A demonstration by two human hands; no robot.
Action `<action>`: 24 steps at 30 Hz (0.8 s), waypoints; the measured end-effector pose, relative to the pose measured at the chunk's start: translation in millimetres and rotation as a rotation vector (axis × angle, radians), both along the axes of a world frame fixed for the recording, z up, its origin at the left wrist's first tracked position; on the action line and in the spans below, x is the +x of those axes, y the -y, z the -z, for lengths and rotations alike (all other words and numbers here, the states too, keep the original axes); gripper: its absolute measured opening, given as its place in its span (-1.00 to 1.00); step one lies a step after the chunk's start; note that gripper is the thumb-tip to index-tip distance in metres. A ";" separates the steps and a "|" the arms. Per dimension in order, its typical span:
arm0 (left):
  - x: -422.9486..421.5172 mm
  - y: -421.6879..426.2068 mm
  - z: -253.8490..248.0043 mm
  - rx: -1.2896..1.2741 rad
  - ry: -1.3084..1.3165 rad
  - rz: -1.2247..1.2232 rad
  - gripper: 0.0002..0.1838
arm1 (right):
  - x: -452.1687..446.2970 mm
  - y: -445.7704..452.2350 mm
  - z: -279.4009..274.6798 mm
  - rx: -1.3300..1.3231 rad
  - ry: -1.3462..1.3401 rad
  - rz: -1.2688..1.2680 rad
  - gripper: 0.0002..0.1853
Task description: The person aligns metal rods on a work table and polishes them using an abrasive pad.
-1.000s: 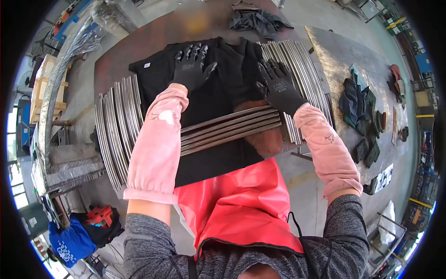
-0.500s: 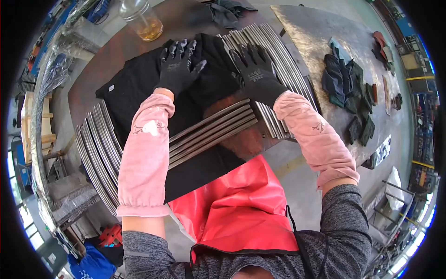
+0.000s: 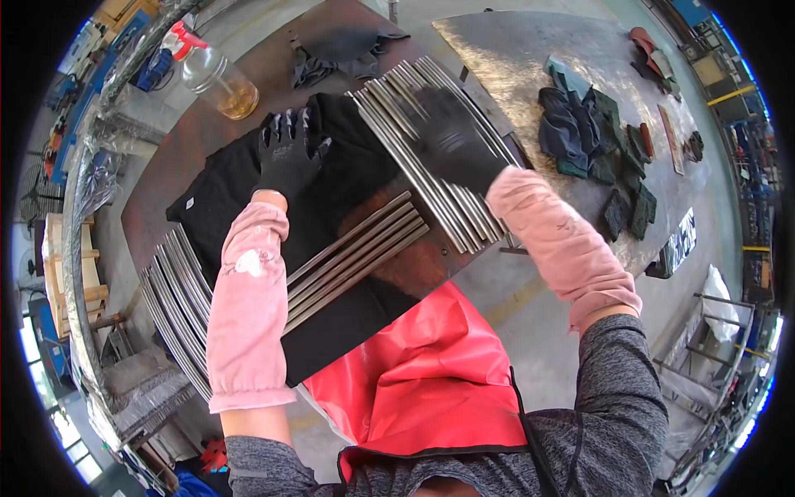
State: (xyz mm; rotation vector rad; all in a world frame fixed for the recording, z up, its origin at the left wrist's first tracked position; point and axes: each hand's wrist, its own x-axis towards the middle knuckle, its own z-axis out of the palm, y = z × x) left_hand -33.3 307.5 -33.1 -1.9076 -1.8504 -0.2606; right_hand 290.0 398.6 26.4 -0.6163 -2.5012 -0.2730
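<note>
My left hand (image 3: 290, 156), in a black glove, lies on a black cloth (image 3: 352, 145) with its fingers spread. Over a row of metal rods (image 3: 399, 124) on the right side of the table is my right hand (image 3: 455, 141), gloved too. Motion smears its fingers, so their pose and anything in them are unclear. A few more metal rods (image 3: 364, 253) lie across the cloth nearer to my body. At the left edge of the table, another set of rods (image 3: 178, 286) rests side by side.
A clear bottle (image 3: 217, 83) with a red spray top and amber liquid stands at the table's (image 3: 166, 153) far left. Dark gloves (image 3: 335, 58) lie at the back. The metal table (image 3: 505, 66) on the right bears dark crumpled cloths (image 3: 571, 128).
The view has shifted, so the bottle's red top now shows. My right hand has moved over the right-hand rods and blurred. My left hand still lies spread on the cloth.
</note>
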 end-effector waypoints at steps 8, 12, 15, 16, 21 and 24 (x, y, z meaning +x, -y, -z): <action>133.6 49.6 -86.6 -0.069 0.460 0.254 -0.28 | 93.1 -78.6 -7.5 -0.617 0.229 0.629 -0.54; 165.0 52.9 -89.0 -0.360 0.496 0.062 -0.21 | 86.1 -74.3 -15.4 -0.767 0.215 0.612 -0.55; 172.8 39.2 -78.3 -0.503 0.497 -0.001 -0.10 | 86.4 -74.8 -20.9 -0.844 0.208 0.622 -0.56; 174.2 36.2 -78.5 -0.508 0.489 0.001 -0.10 | 87.7 -76.4 -18.5 -0.850 0.201 0.624 -0.56; 180.2 26.6 -77.0 -0.608 0.578 0.007 0.00 | 99.6 -80.9 -4.4 -0.900 0.174 0.606 -0.56; 183.3 23.2 -74.5 -0.549 0.643 0.033 -0.01 | 105.3 -81.2 0.9 -0.858 0.169 0.559 -0.56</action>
